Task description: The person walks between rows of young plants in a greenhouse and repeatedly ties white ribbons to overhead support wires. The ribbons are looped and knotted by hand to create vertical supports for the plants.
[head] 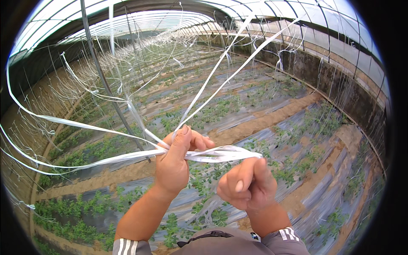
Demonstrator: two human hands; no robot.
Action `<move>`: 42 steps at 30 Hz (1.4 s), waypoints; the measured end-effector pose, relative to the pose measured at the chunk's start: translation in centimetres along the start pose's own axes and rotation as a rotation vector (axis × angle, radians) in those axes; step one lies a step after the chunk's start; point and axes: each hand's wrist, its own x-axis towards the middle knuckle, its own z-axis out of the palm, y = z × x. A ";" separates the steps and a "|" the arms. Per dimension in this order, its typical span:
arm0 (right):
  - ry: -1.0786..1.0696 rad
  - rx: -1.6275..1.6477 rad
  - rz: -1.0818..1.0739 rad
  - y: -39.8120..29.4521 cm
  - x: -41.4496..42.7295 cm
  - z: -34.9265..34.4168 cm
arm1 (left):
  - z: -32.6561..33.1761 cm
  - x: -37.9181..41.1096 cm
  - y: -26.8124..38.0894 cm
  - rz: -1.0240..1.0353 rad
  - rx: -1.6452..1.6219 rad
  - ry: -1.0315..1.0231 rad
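My left hand (175,159) is closed around a bundle of white plastic twine (127,158), its thumb pressed over the strands. Several strands run from it to the left, and others rise towards the greenhouse roof. To the right of that fist the twine forms a flat loop (223,154). The loop's far end reaches the raised finger of my right hand (248,186), whose other fingers are curled. Whether the twine is hooked on or pinched by that finger is hard to tell.
A dark metal pole (105,79) slants up at the left. Low green plants (197,181) grow in rows through plastic film (312,197) below. Many hanging strings fill the greenhouse. A low wall (338,83) runs along the right side.
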 end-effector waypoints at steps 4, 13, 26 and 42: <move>0.218 0.025 -0.388 -1.6 5.4 -0.1 | 1.2 -0.9 0.1 -0.329 0.010 -0.181; 0.415 -0.137 -0.103 2.1 5.1 -4.9 | -2.6 0.5 0.7 -0.119 0.790 -0.098; 0.128 -0.609 0.295 5.3 4.1 -2.5 | -1.1 -0.6 1.0 0.129 0.355 -0.109; 0.405 -1.320 0.070 11.2 -16.2 -5.4 | -4.3 2.5 2.8 0.157 0.405 -0.005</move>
